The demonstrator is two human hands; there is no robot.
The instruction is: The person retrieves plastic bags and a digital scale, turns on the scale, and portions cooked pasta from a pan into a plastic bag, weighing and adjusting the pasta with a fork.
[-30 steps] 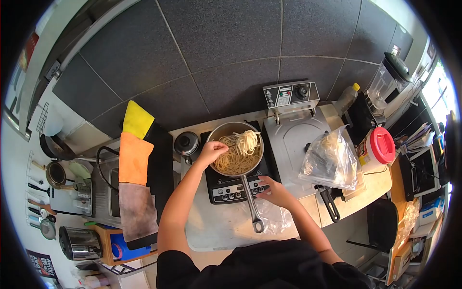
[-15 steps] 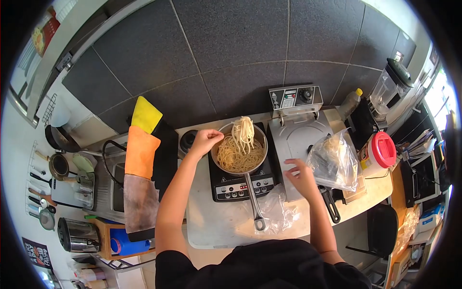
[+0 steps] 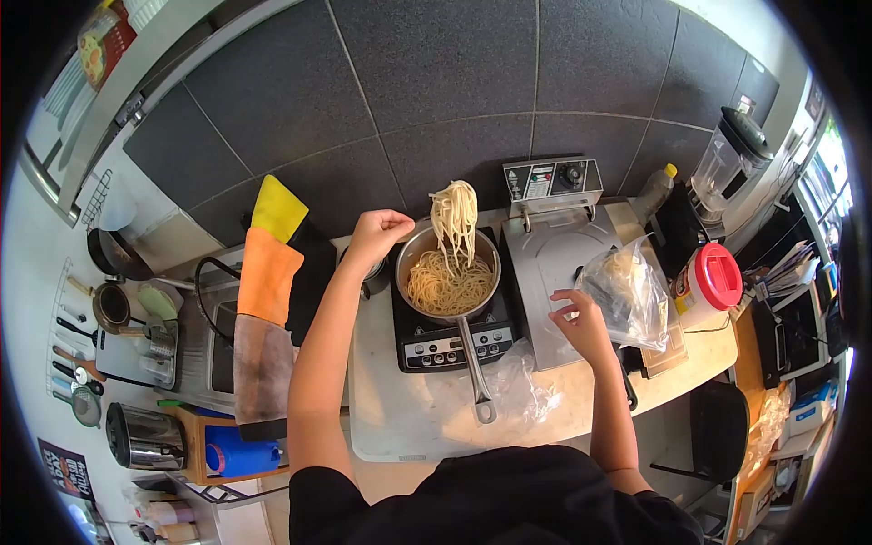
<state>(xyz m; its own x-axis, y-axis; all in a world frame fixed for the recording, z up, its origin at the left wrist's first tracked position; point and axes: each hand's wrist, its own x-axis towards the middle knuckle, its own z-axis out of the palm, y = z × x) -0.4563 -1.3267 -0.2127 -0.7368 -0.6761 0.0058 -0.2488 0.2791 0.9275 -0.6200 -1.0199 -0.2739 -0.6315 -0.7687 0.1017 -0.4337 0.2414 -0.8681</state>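
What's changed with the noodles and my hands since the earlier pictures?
The lifted clump of noodles rose higher above the pot. Your left hand, fingers pinched, moved up and left; your right hand moved right from the cooker toward the clear bag. I can't tell whether either gripped or released anything. The pot stayed on the cooker.

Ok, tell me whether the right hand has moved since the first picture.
Yes. The right hand has moved rightward, away from the saucepan handle.

Noodles (image 3: pixel 447 283) in a pan (image 3: pixel 421 247) on a cooktop (image 3: pixel 454 345); a raised clump (image 3: pixel 454 216) above; left hand (image 3: pixel 378 234) alongside, fingertips pinched.
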